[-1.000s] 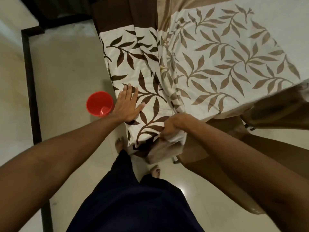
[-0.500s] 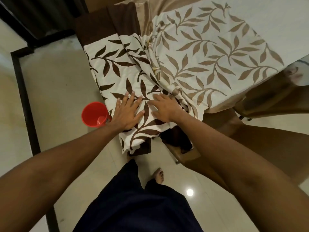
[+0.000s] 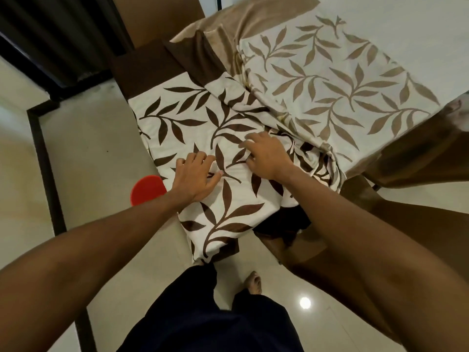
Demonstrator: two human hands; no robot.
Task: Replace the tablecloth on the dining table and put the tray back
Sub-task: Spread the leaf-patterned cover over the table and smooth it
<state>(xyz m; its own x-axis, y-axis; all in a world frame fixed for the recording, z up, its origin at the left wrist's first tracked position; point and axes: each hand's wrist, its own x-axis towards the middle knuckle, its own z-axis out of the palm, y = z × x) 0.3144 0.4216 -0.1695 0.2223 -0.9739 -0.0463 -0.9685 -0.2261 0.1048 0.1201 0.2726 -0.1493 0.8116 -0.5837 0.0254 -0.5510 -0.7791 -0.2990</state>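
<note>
The left hand (image 3: 195,176) and right hand (image 3: 266,156), flat half a second ago, now curl their fingers into the leaf-print tablecloth (image 3: 193,123), each grip clamped on its folds, the cloth lying rumpled from centre to upper right.

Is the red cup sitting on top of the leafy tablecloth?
No, the red cup stands on the bare pale surface just beside the left edge of the tablecloth, not on it.
</note>
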